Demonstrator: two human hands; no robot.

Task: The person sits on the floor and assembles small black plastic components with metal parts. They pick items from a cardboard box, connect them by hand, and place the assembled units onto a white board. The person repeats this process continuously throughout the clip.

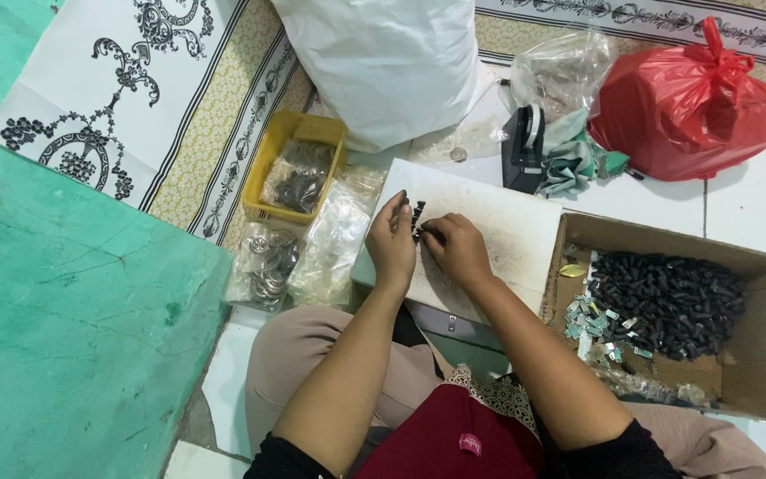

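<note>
My left hand point(392, 239) and my right hand point(458, 248) meet over a white board point(507, 222) that lies across my lap. Together they pinch a small black part point(418, 217) between the fingertips, held upright just above the board. To the right stands an open cardboard box point(764, 355) with a heap of the same small black parts point(671, 302) and several small green-and-silver pieces point(594, 319) beside them.
A yellow plastic tray point(263, 182) with a bag of dark parts sits at the left, with clear plastic bags point(330, 239) beside it. Behind the board are a black tape dispenser point(523, 146), a white sack point(383, 62) and a tied red plastic bag point(689, 102).
</note>
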